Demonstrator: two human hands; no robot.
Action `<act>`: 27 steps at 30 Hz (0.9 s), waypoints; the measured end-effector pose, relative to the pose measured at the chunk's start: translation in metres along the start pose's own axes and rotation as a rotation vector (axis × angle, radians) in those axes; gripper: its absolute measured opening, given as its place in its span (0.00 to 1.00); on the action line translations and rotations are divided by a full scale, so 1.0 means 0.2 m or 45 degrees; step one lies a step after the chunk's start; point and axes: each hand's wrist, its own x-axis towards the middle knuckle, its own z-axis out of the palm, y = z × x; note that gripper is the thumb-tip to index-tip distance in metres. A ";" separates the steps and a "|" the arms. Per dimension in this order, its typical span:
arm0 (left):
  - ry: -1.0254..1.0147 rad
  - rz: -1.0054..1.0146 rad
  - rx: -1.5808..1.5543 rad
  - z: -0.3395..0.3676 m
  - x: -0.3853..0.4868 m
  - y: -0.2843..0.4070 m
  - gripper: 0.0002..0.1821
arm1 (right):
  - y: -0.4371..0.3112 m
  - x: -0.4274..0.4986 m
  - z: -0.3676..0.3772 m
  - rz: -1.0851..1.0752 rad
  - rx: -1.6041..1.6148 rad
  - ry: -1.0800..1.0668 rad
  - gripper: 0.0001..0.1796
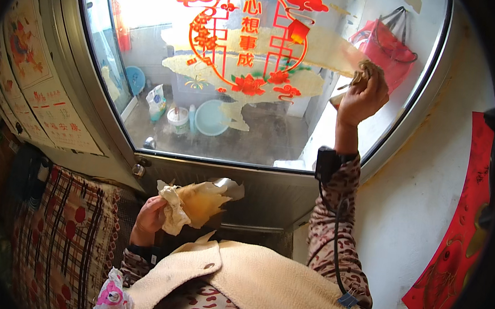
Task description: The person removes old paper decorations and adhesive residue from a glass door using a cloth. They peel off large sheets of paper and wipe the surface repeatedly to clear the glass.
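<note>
My right hand (363, 98) is raised at the right side of a glass door pane (265, 143), gripping a crumpled brownish wad (365, 72), perhaps cloth or paper, against or close to the glass. Torn yellowed paper remnants (240, 76) cling to the pane, around and below a red and gold decal (250, 86) with clouds, flowers and Chinese characters. Lower left, in front of the metal door panel, my left hand (150, 216) holds crumpled, torn pieces of yellowed paper (203, 203).
A round door knob (139, 169) sits near my left hand. Calendar sheets (47, 97) hang at left, above a plaid cover (65, 236). A red fish decoration (442, 263) is on the right wall. Through the glass show a basin (211, 117), a bucket (177, 119) and a red bag (386, 48).
</note>
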 end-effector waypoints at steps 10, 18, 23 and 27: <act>0.014 -0.016 -0.024 -0.04 0.03 0.00 0.13 | -0.56 -1.00 -0.29 -0.525 0.480 -0.859 0.20; 0.063 0.002 -0.058 -0.05 -0.09 0.01 0.14 | -0.52 -0.87 -0.33 -0.293 0.592 -0.733 0.20; 0.014 -0.019 -0.012 -0.02 0.00 0.03 0.14 | -0.86 -0.89 -0.15 -0.330 0.646 -0.830 0.20; 0.017 0.013 -0.006 -0.01 -0.04 0.05 0.14 | -0.66 -0.83 -0.26 -0.312 0.598 -0.715 0.18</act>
